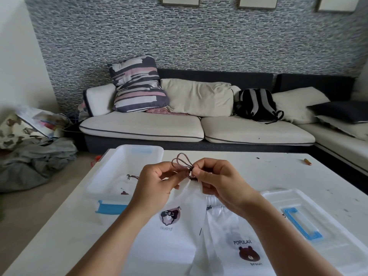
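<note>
Brown cord (181,162), pinched at its knot by left hand (157,184) and right hand (217,180), seems limp and light; the filmy bag (192,200) hangs below that pinch.

Drawstring cord (182,163): brown, pale speckles.
Drawstring bag (192,198): translucent white.
Second bag (227,224): white, brown bear print, dark lettering.
Storage box (121,156): translucent white, blue latch.
Box lid (338,244): white, blue handle.
Pillow (137,84): navy, pink and white stripes.
Backpack (256,102): black, grey straps.
</note>
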{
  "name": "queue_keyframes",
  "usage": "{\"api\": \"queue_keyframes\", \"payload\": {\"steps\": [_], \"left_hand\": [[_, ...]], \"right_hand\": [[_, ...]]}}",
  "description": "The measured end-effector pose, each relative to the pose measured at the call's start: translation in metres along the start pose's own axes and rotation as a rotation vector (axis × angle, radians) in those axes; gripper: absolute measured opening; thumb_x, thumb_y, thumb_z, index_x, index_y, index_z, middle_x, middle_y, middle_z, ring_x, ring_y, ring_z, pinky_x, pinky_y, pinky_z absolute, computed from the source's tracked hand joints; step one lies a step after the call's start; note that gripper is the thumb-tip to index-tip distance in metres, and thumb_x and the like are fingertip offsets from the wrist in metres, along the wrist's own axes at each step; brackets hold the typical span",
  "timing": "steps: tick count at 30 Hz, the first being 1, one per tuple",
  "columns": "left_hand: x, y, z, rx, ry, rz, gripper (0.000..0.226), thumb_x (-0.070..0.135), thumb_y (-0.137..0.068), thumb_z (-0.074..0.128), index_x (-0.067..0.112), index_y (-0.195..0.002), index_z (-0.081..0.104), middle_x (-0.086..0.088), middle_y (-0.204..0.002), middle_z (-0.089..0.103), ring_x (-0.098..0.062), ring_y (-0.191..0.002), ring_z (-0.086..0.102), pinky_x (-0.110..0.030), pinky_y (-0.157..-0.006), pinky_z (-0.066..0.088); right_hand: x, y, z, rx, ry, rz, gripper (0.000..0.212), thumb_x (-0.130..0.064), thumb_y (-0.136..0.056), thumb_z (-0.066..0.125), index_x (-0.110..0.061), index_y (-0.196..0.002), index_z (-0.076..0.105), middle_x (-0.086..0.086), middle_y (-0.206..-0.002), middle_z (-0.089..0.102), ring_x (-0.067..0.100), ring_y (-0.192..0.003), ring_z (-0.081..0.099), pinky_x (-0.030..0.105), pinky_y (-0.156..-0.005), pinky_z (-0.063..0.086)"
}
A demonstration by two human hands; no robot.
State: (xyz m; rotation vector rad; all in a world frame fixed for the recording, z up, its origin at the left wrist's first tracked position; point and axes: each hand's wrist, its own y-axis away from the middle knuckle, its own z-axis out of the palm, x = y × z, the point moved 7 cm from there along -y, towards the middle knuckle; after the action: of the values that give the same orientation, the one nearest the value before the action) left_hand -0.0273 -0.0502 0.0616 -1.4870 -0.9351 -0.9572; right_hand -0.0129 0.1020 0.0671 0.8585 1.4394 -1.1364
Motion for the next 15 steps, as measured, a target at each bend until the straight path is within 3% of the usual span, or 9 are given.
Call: {"api": "queue_keyframes", "payload": {"steps": [4, 7, 10, 15], "left_hand": [[0.002, 0.002, 0.003, -0.033, -0.083, 0.054, 0.011, 0.014, -0.088, 0.071, 0.02, -0.089, 0.08, 0.004, -0.09, 0.076, -0.011, -0.085, 0.071, -0.023, -0.082, 0.055], [-0.002, 0.004, 0.003, -0.037, -0.013, -0.059, 0.016, 0.023, -0.095, 0.064, 0.018, -0.09, 0.079, 0.002, -0.09, 0.076, -0.012, -0.089, 0.07, -0.025, -0.084, 0.053], [-0.005, 0.007, 0.009, -0.082, 0.033, -0.133, 0.022, 0.033, -0.079, 0.076, 0.017, -0.095, 0.079, 0.0, -0.093, 0.078, -0.017, -0.097, 0.072, -0.028, -0.088, 0.054], [-0.01, 0.009, 0.008, -0.076, 0.031, -0.214, 0.01, 0.011, -0.079, 0.081, 0.015, -0.088, 0.08, -0.001, -0.088, 0.079, -0.017, -0.092, 0.074, -0.028, -0.091, 0.055]], "right_hand": [[0.002, 0.0, 0.0, 0.042, 0.062, 0.006, 0.012, -0.005, -0.097, 0.061, -0.002, -0.086, 0.066, -0.003, -0.066, 0.06, 0.009, -0.053, 0.031, 0.019, -0.05, 0.027], [0.0, -0.001, -0.003, 0.086, 0.117, -0.007, 0.016, -0.004, -0.097, 0.061, -0.005, -0.082, 0.067, -0.004, -0.061, 0.054, 0.01, -0.052, 0.033, 0.019, -0.049, 0.029], [0.0, -0.001, -0.005, 0.1, 0.12, -0.003, 0.017, -0.004, -0.096, 0.061, -0.004, -0.08, 0.065, 0.003, -0.061, 0.046, 0.012, -0.053, 0.031, 0.021, -0.049, 0.027], [0.008, 0.0, -0.003, 0.1, 0.175, 0.046, 0.015, -0.002, -0.095, 0.063, 0.004, -0.081, 0.064, 0.003, -0.061, 0.044, 0.012, -0.053, 0.033, 0.022, -0.049, 0.028]]}}
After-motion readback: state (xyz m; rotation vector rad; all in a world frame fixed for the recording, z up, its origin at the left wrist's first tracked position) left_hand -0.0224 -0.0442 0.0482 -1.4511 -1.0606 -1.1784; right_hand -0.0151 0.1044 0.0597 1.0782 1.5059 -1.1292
